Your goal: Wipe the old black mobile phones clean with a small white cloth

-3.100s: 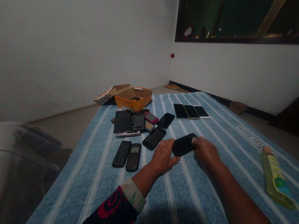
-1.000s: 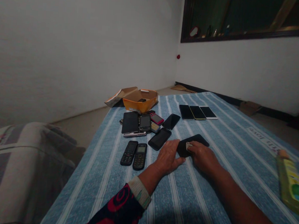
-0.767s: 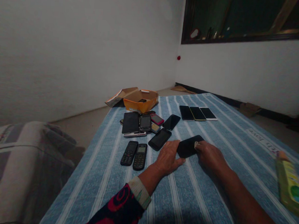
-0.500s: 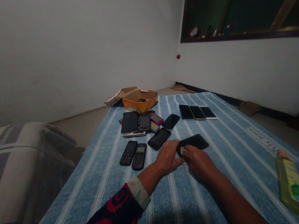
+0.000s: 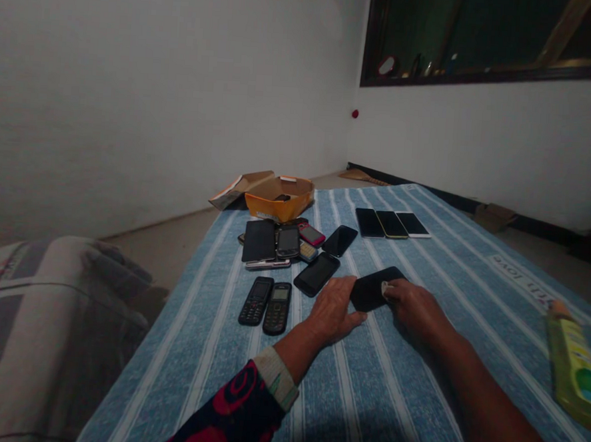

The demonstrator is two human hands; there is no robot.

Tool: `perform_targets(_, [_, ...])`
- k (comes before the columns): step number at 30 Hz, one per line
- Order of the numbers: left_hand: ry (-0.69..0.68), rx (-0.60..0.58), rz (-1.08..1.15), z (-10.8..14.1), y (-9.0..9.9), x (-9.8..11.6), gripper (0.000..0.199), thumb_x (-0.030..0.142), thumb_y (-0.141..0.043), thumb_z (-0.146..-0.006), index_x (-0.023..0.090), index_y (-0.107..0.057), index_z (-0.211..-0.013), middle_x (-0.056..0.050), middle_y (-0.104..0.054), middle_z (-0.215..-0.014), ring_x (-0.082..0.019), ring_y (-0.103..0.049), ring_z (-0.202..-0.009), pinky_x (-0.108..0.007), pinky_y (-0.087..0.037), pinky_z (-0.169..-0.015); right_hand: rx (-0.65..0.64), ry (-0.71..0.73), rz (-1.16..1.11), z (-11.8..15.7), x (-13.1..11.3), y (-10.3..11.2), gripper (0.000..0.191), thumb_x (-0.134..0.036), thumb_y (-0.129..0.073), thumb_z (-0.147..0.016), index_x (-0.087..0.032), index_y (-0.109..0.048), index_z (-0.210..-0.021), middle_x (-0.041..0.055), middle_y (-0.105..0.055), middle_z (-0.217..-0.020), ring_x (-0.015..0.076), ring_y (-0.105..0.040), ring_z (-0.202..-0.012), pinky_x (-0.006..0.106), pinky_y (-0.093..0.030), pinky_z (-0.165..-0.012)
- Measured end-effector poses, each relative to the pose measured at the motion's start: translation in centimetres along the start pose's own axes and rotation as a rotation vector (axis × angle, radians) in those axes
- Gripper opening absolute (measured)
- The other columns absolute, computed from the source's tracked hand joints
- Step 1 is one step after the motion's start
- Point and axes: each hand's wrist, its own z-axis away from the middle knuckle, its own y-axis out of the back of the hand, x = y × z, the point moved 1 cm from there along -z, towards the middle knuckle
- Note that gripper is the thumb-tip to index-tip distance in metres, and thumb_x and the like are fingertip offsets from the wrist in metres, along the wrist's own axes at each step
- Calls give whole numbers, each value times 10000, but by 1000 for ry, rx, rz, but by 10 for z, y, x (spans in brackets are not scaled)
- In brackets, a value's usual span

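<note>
A black smartphone (image 5: 371, 289) lies face up on the blue striped cloth in front of me. My left hand (image 5: 333, 308) grips its left end, thumb at the near edge and fingers at the far side. Pinched in the fingers of my right hand (image 5: 415, 306) is a small white wad (image 5: 385, 289), like tissue or cloth, resting on the phone's right part. Just left of my left hand is another dark touchscreen phone (image 5: 316, 273). Two keypad phones (image 5: 277, 308) lie side by side nearer me.
Several phones lie heaped (image 5: 260, 240) beside an open orange box (image 5: 279, 209). One black phone (image 5: 340, 240) lies apart from a row of three phones (image 5: 391, 224) further back. A bottle of yellow-green liquid (image 5: 574, 371) is at the right. Bundled fabric (image 5: 63, 327) sits at the left.
My right hand has slid the white wad rightward across the phone's screen. My left hand keeps its hold on the left end. The view has shifted slightly.
</note>
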Motion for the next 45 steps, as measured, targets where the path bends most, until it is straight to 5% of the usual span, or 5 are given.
perform_targets(8, [-11, 17, -7, -1, 0, 1, 493, 325, -656, -770, 159, -468, -1194, -104, -580, -1118, -278, -531, -1034, -437, -441, -929, 60, 336, -200, 2, -32, -18, 268, -94, -478, -872, -199, -713, -946, 83, -655, -1077, 186, -583, -1025, 289, -452, -850])
perform_targets(16, [-21, 13, 4, 0, -1, -1, 589, 294, -696, -740, 145, -442, -1249, -101, -581, -1134, -285, -518, -1059, -454, -439, -939, 110, 138, -93, -4, -6, -14, 341, -52, -438, -864, -188, -711, -1017, 96, -652, -1147, 210, -597, -1057, 307, -457, -864])
perform_targets(26, [-10, 44, -2, -1, -4, 0, 521, 292, -673, -756, 134, -475, -1211, -115, -592, -1124, -281, -534, -1038, -440, -452, -935, 181, 423, -260, -6, -36, -26, 262, -49, -469, -856, -171, -696, -902, 102, -640, -1136, 200, -565, -1090, 313, -460, -902])
perform_targets(31, [-17, 52, 2, -2, -2, 2, 514, 243, -658, -737, 153, -465, -1205, -107, -590, -1139, -281, -537, -1055, -439, -453, -941, 213, 407, -295, -13, -44, -24, 301, -50, -474, -859, -181, -679, -1036, 92, -643, -1095, 193, -564, -1067, 310, -466, -883])
perform_targets(45, [-7, 42, 4, -2, -2, 1, 490, 260, -639, -746, 161, -464, -1193, -108, -588, -1118, -285, -540, -1045, -448, -456, -926, 130, 358, -252, -10, -51, -20, 267, -60, -495, -852, -179, -699, -976, 83, -632, -1071, 186, -565, -1021, 285, -442, -843])
